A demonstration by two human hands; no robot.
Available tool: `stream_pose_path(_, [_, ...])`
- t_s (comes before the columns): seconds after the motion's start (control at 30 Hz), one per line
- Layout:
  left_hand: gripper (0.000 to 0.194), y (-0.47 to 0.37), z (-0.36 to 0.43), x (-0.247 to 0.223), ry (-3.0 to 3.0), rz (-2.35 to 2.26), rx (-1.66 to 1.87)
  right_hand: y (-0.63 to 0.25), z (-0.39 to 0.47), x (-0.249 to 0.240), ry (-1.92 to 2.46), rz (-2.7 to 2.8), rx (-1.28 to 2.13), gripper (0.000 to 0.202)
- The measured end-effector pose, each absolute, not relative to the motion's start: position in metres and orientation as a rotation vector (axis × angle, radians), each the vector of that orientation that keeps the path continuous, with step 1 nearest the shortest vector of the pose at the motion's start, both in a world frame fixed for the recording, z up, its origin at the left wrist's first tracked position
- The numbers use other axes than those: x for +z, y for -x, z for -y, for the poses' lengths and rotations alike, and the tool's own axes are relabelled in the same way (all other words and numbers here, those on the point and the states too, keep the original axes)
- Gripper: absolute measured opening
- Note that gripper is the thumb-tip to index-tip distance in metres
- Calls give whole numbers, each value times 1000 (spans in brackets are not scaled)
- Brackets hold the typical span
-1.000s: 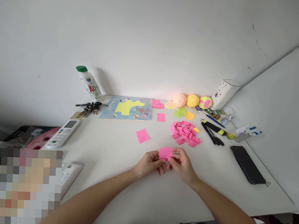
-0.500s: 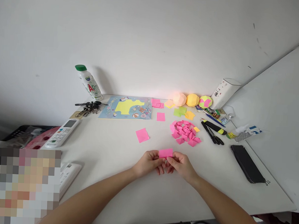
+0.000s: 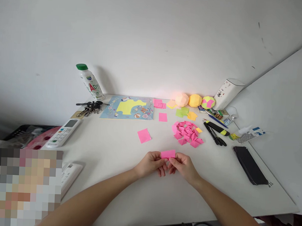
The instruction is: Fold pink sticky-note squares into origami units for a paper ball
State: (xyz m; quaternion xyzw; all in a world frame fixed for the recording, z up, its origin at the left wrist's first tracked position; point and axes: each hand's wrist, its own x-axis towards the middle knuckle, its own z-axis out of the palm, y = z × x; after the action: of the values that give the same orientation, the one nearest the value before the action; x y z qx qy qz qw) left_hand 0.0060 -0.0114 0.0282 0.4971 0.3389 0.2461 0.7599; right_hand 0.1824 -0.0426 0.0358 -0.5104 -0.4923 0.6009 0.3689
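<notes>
A pink sticky note [image 3: 168, 154], which looks folded into a flat strip, is held low over the table between both hands. My left hand [image 3: 151, 164] pinches its left end, thumb in front. At the right end, my right hand [image 3: 182, 165] grips it the same way. Beyond the hands lie a loose pink note [image 3: 144, 135] with a bent corner and a flat pink square [image 3: 162, 117]. A heap of folded pink paper pieces [image 3: 186, 133] sits to the right, with one small orange piece at its edge.
Faceted paper balls [image 3: 195, 100] line the wall. A blue picture book [image 3: 130, 117], keys [image 3: 92, 107] and a bottle [image 3: 90, 82] stand back left, a remote [image 3: 63, 132] nearer. Rightward lie scissors [image 3: 214, 134], a cutter [image 3: 217, 128] and a black pouch [image 3: 250, 165].
Almost nothing differs. The strip's right end has tilted up very slightly, and both hands keep their pinch on it.
</notes>
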Motion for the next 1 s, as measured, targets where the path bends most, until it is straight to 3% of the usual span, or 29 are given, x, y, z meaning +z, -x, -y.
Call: stream_pose_path(1.0, [34, -6, 13, 24, -1128, -700, 566, -183, 42, 31, 1261, 1268, 1585, 28])
